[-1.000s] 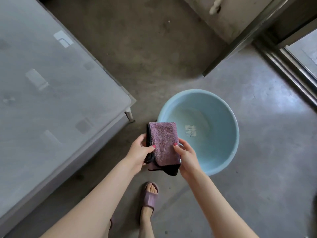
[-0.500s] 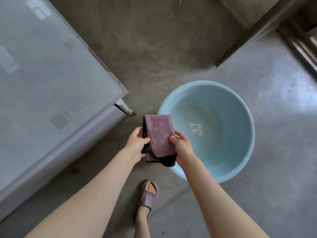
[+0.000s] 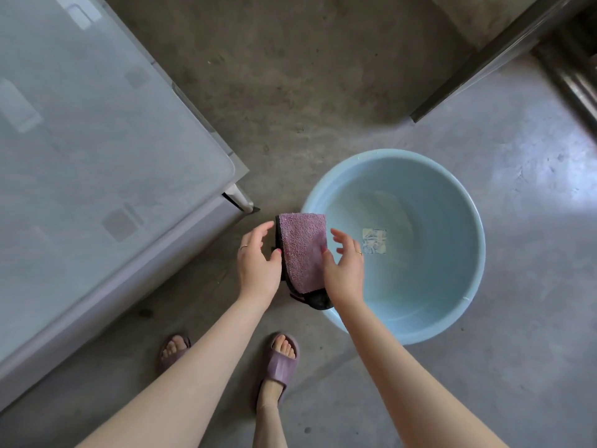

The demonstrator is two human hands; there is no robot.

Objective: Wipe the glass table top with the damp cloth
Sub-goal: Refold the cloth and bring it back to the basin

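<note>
A folded purple cloth with a dark underside hangs between my hands, above the floor by the basin's left rim. My left hand holds its left edge, thumb pressed on the purple face. My right hand touches the right edge with its thumb, while its fingers are spread and lifted off the cloth. The cloth's lower corner is hidden behind my right wrist. The frosted glass table top fills the left side, its rounded corner just up-left of my left hand.
A light blue plastic basin with a sticker inside stands on the concrete floor to the right of the cloth. A metal table leg shows under the corner. My feet in purple slippers stand below. A dark door frame runs across the upper right.
My right hand's fingers have lifted off and spread away from the cloth. My view has tilted down, so both my feet and more of the basin now show.
</note>
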